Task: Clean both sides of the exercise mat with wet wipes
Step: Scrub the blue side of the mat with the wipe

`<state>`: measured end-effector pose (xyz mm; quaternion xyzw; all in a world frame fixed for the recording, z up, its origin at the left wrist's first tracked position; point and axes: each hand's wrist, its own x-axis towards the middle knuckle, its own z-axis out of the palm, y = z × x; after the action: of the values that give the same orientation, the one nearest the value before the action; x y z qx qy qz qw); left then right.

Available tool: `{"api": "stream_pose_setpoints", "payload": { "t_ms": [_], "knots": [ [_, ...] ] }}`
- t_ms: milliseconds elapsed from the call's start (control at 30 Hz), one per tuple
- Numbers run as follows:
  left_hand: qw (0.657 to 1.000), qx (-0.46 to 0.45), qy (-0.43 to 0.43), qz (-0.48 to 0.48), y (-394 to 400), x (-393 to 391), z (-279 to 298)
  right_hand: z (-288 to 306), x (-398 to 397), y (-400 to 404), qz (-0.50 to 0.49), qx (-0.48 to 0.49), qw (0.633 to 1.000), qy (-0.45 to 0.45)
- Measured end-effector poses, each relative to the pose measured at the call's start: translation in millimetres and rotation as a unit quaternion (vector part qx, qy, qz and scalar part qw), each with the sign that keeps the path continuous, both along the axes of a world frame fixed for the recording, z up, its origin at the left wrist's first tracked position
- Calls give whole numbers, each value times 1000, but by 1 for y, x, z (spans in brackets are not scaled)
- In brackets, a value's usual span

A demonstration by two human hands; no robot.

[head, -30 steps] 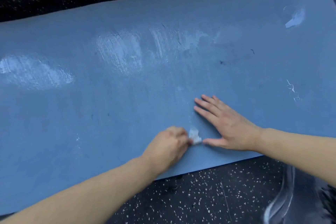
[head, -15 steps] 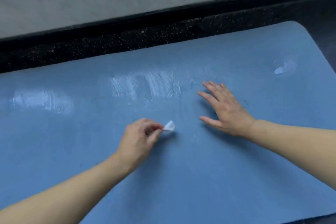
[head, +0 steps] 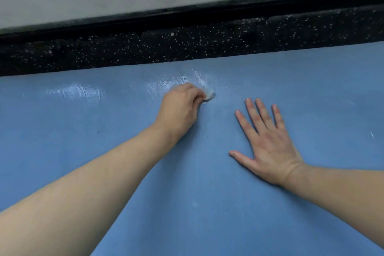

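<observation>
Two hands on the mat (head: 187,203): left hand (head: 179,108) pinches wipe (head: 209,94).

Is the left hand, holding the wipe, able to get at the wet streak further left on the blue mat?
Probably yes: left hand grips the white wipe; only bare blue mat lies before the shiny wet streak.

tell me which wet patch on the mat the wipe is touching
The right-hand wet patch, where the left hand holds the wipe; the other wet patch lies apart, further left.
</observation>
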<state>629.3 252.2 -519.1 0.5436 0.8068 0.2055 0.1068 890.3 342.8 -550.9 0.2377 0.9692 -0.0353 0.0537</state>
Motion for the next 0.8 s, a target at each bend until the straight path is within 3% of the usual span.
{"api": "stream_pose_setpoints", "payload": {
  "t_ms": [200, 267, 367, 467, 600, 800],
  "knots": [
    [978, -46, -121, -162, -105, 88, 15, 2, 1, 0, 15, -17, 1000, 13],
    [990, -25, -92, -104, -88, 61, 16, 3, 0, 1, 18, -25, 999, 30],
    [996, 18, -21, 81, -29, 0, 17, 1, 2, 2, 22, -39, 998, 50],
    [991, -6, 10, 130, 6, -22, 8, 1, 4, 2, 25, -54, 994, 97],
    [997, -18, 51, 52, -17, 10, 1, -4, 5, 4, 13, -99, 984, 148],
    [995, -25, -30, -93, -107, 111, 2, 15, 14, -1, -64, -258, 955, 129]
  ]
}}
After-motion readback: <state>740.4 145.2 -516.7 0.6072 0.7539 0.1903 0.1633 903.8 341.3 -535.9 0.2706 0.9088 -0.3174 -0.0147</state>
